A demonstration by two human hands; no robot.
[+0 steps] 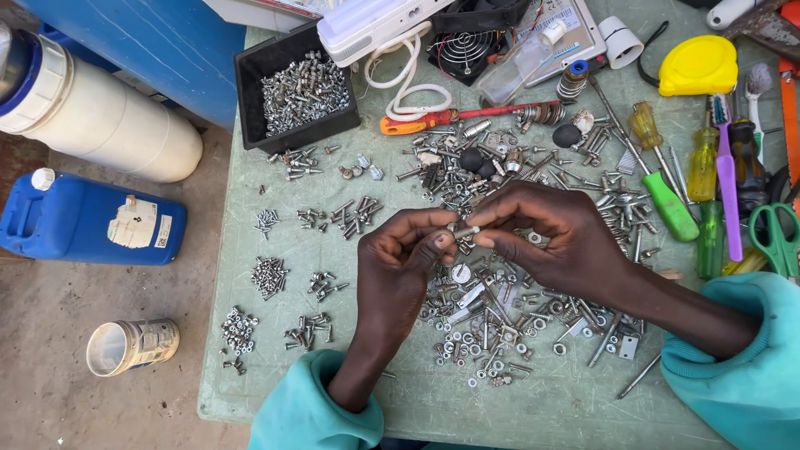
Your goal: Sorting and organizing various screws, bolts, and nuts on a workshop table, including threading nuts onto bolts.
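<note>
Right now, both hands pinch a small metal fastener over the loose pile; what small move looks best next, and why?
Probably carry the small fastener left and drop it onto a matching sorted heap. Left hand and right hand grip it together above the mixed pile, while separate little groups lie to the left.

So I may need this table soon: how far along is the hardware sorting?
Partway. Several small sorted piles lie at the table's left, and the black tray holds screws. The left hand and right hand pinch one small bolt. A big mixed heap remains unsorted.
</note>
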